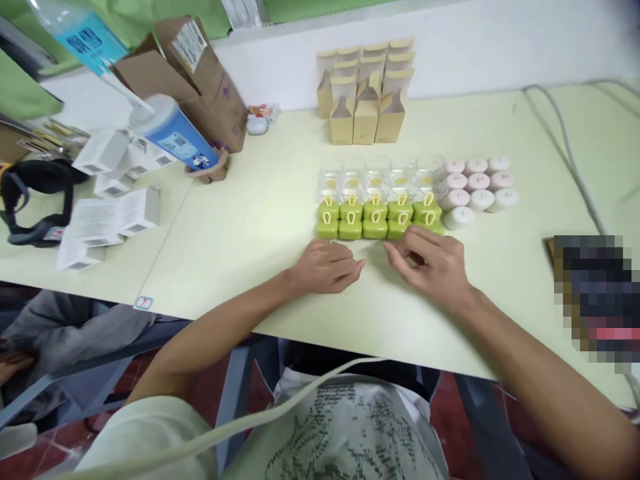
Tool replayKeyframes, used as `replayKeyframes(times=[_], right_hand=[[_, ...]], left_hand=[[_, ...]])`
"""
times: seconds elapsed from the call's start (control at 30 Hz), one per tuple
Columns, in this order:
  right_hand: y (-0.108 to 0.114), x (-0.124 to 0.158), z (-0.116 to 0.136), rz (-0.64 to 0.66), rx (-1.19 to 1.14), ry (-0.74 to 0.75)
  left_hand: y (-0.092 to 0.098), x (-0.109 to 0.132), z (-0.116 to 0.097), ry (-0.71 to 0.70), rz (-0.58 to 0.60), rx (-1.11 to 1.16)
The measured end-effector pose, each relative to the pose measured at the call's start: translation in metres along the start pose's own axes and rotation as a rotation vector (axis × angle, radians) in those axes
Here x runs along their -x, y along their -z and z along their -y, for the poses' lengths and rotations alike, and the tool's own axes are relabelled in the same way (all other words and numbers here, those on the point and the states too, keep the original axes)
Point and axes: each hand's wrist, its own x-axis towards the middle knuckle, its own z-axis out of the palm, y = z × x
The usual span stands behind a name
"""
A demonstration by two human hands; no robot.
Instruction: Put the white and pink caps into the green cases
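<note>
the left hand (327, 267) is lying low over the table (240, 200), its fingers curling together into a loose fist just in front of the green looped pieces (375, 230); the right hand (440, 263) is bending over their front right corner, thumb and fingers standing apart, though whether it is touching them i cannot tell. the pieces are sitting in two rows, with clear cups (375, 181) standing directly behind, whitish cylinders (479, 183) clustering to the right and open-topped boxes (367, 125) standing farther back

head view: above printed T-shirt (345, 433) at 6 o'clock | facing forward-down | pale-yellow tabletop (250, 200) near | white wall (465, 53) farther, at 12 o'clock
</note>
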Motion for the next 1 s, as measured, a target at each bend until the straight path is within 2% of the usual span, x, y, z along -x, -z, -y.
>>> replayKeyframes(times=[0.07, 0.17, 0.27, 0.33, 0.43, 0.57, 0.7, 0.9, 1.0], right_hand=[[0.006, -0.002, -0.003, -0.008, 0.118, -0.096], [0.022, -0.006, -0.012, -0.022, 0.409, -0.323], [0.043, -0.009, -0.021, 0.026, 0.678, -0.598], [0.054, -0.009, -0.026, 0.095, 0.739, -0.721], [0.059, -0.004, -0.032, 0.133, 0.677, -0.698], [0.058, 0.002, -0.037, 0.151, 0.633, -0.632], [0.058, 0.000, -0.037, 0.170, 0.624, -0.661], [0.059, -0.008, -0.034, 0.198, 0.625, -0.789], [0.059, -0.009, -0.033, 0.140, 0.532, -0.664]], left_hand=[[0.004, -0.002, 0.003, -0.020, 0.004, -0.036], [0.014, -0.004, 0.018, -0.037, 0.039, -0.099], [0.028, -0.002, 0.041, 0.091, 0.091, -0.085], [0.037, 0.001, 0.056, 0.183, 0.099, -0.087], [0.046, 0.008, 0.071, 0.270, 0.136, -0.123], [0.048, 0.013, 0.076, 0.272, 0.243, -0.203], [0.046, 0.013, 0.075, 0.284, 0.282, -0.208], [0.045, 0.013, 0.075, 0.265, 0.332, -0.166], [0.044, 0.013, 0.074, 0.258, 0.347, -0.160]])
